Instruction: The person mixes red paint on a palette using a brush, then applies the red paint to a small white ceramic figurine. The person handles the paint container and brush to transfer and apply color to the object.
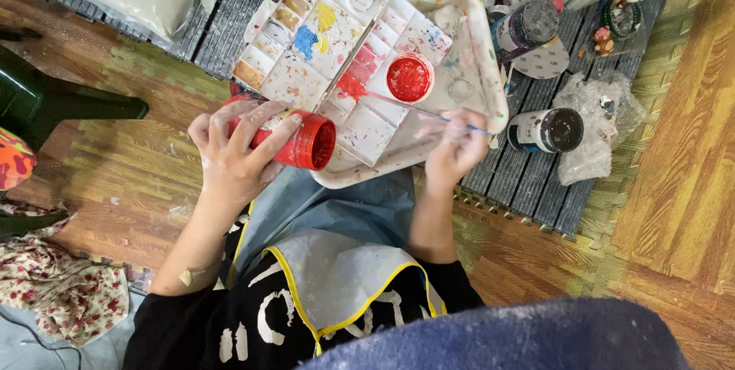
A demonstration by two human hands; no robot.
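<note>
From the head view I see my left hand [233, 152] with its fingers clamped around a red paint jar [295, 140]; the jar lies on its side, open mouth toward the palette [337, 48], held just over the near edge of the white tray [490, 71]; my right hand [453, 146] has its fingers pinched together on a thin brush [429, 113], whose tip reaches toward the red lid [409, 77] resting in the tray, wet with red paint.

The risks, as I judge them: the jar is tipped nearly level, so paint could run out over the lip onto the tray rim or down onto the apron [337, 263] (it sits right below); a slack grip on the smeared jar could let it roll; the brush, loaded with red, could drag through the neighbouring yellow and blue wells and muddy them; the palette rests tilted across the tray, so pressing on its edge could rock it; the black jar [547, 130] stands open on the slatted mat [528, 178] just beside my right hand, and a wide elbow swing could knock it over.
</note>
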